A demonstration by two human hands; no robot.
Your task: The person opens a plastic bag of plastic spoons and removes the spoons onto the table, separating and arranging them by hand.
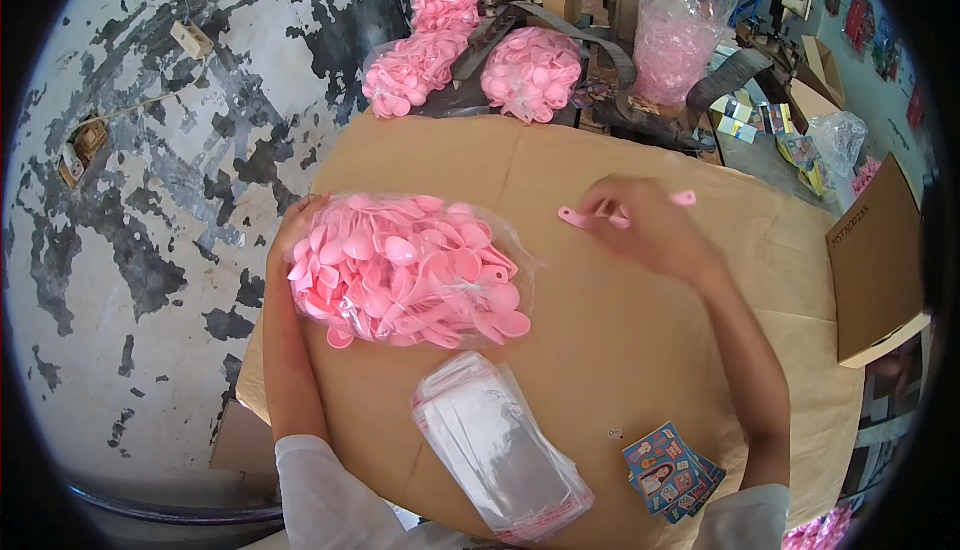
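Sleeves, pale fabric, 2 (pixel 335 495): at the lower edge, 1 per forearm. Between them, a stack of clear flat plastic packets with pinkish ends (pixel 500 445), set aslant on the surface.

Surface (pixel 620 350): broad, covered in creased brown sheeting. To the right of the stack, a small pile of blue, multicoloured printed cards (pixel 662 468).

Clear plastic bag of glossy pink spoons (pixel 410 270): lying on the surface, left of centre, beyond the packets. Left hand (pixel 297 222): against the bag's left end; its fingers are partly hidden, so their spread cannot be told.

Right hand (pixel 650 235): above the surface, right of the bag, blurred; fingers narrowed on slender pink plastic pieces (pixel 573 217), ends protruding on both sides, count unclear.

Far side: a rounded clear bag of pink spoons (pixel 530 75); more bagged pink pieces to its left (pixel 415 70); a tall clear bag of paler pink contents (pixel 672 55).

Right edge: an upright brown cardboard box (pixel 880 260).

Room: left wall (pixel 130 280), white paint flaking to grey; small pale rectangular fitting (pixel 191 40); recessed opening (pixel 84 150).
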